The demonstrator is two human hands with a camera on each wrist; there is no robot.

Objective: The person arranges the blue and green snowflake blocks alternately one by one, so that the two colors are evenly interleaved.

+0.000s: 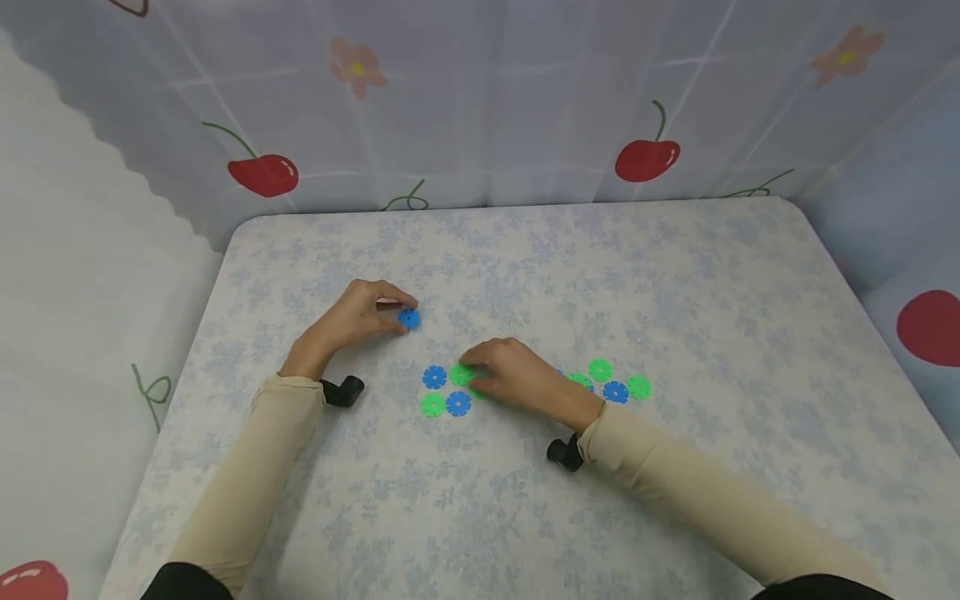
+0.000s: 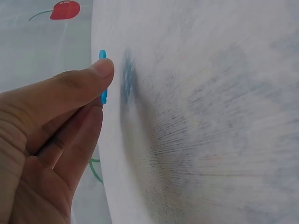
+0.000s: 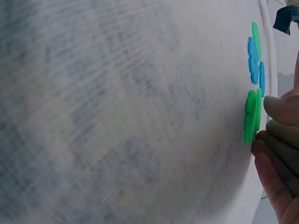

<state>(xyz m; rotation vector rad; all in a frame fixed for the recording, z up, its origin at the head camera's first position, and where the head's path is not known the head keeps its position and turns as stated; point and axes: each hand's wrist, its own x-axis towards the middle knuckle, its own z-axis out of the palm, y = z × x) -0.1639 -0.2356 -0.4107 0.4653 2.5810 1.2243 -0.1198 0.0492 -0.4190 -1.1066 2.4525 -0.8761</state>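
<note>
Head: notched blue disc (image 1: 409, 319) in left hand (image 1: 358, 315)

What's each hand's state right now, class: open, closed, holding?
Left hand: closed, pinching a blue notched round plastic disc.
Right hand: at green notched plastic discs; its grip cannot be told.

Thumb tip just beside them and fingertips at their near end, a bare right hand (image 3: 279, 149) meets a pair of thin, bright green discs (image 3: 249, 116), seen nearly edge-on on a white cloth with a blurred blue-grey pattern (image 3: 117, 102). Beyond lie two thin, bright blue discs (image 3: 252, 60) and another slim green disc (image 3: 256, 35), near a dark, angular object (image 3: 282, 21).
</note>
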